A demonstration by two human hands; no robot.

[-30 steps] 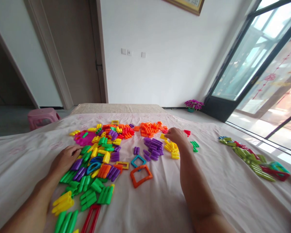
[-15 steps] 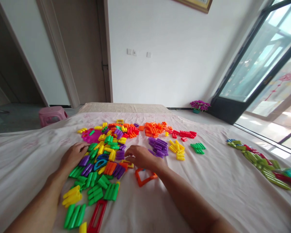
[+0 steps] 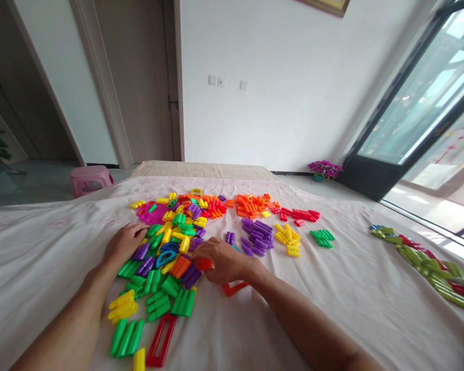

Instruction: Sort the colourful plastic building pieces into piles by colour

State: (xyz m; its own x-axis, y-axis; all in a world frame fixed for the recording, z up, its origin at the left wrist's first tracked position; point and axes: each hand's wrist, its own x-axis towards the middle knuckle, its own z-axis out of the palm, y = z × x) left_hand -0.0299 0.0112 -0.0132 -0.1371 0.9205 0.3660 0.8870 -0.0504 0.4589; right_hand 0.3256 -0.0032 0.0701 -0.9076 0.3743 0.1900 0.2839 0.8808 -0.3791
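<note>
A heap of colourful plastic building tubes, green, yellow, purple and orange, lies in front of me on the cloth. At its left edge rests my left hand (image 3: 126,245), fingers loosely stretched and holding nothing visible, beside a purple piece (image 3: 141,252) and green tubes (image 3: 153,230). On the heap's right side, my right hand (image 3: 226,260) pinches an orange tube piece (image 3: 204,264) between thumb and fingers. Close to it sit an orange block of tubes (image 3: 180,266) and a purple block (image 3: 191,275). Partly under the right wrist lies an orange frame (image 3: 232,289).
Beyond the right hand are sorted groups: purple tubes (image 3: 258,238), yellow tubes (image 3: 288,237), green tubes (image 3: 322,238), orange tubes (image 3: 251,205) and red tubes (image 3: 303,215). A red frame (image 3: 161,340) lies in front. Olive-green pieces (image 3: 421,261) lie far right.
My right hand has shifted slightly nearer me and now holds an orange piece. The orange block beside it looks narrower. My left hand stays at the heap's edge; the view has swung slightly left.
</note>
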